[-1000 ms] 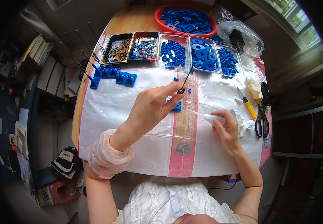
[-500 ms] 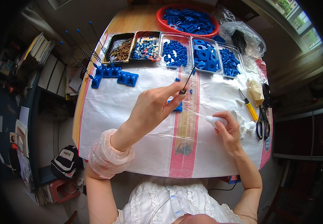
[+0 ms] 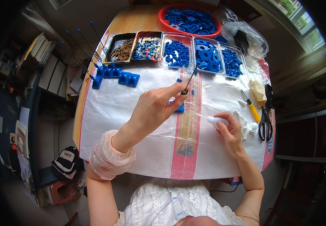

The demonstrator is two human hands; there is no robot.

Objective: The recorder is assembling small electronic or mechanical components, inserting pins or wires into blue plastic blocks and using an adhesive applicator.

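Note:
My left hand [image 3: 159, 103] pinches a black coil spring [image 3: 185, 92] with a long straight wire end pointing up and away. A blue plastic base [image 3: 180, 108] sits on the sheet just beneath those fingers, partly hidden by them. Closed around a small white squeeze bottle [image 3: 218, 121], my right hand [image 3: 229, 132] keeps its thin nozzle aimed left toward the blue base, apart from the spring. Two small blue pieces, a loose bit [image 3: 179, 80] and another bit [image 3: 193, 92], lie near the spring.
Several trays of screws [image 3: 122, 50], small nuts [image 3: 146, 48] and blue parts [image 3: 176, 52] line the far side, before a red basin [image 3: 218, 30]. Finished-looking blue bases with springs [image 3: 110, 71] stand at left. A yellow screwdriver [image 3: 254, 112] and scissors [image 3: 264, 126] lie at right.
The white bottle in my right hand has shifted very slightly left. My left hand and the spring look unmoved.

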